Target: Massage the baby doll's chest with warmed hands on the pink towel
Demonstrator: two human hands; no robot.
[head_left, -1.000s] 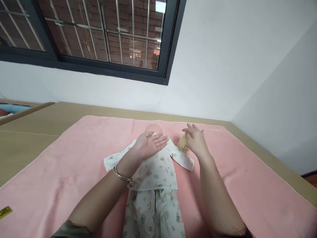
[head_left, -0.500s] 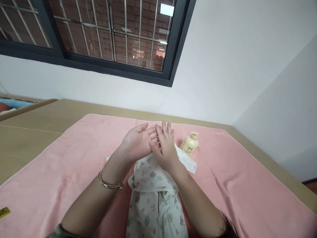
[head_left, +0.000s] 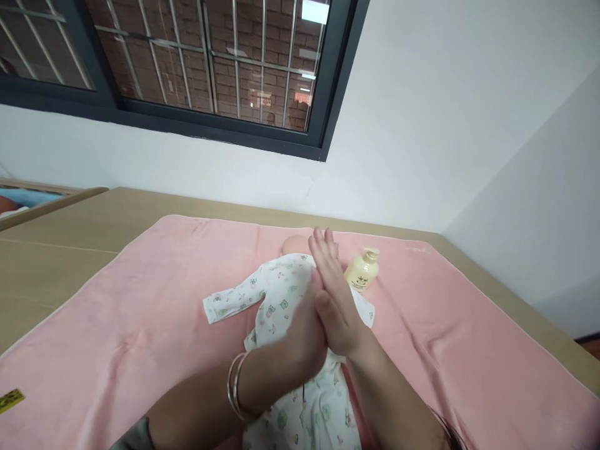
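Doll in printed pyjamas lies under left hand and right hand, pressed palm to palm, flat and empty; rubbing evenly would suit.

Home bedroom or nursery: pink towel spread on tan surface, barred window, white walls.

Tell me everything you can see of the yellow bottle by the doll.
The yellow bottle is small and pale cream-yellow, plastic by its look, with a pump-style top in the same colour and a dark printed label too small to read. It leans on the pink towel, just right of the doll's shoulder and beyond the right hand. Neither hand touches it.
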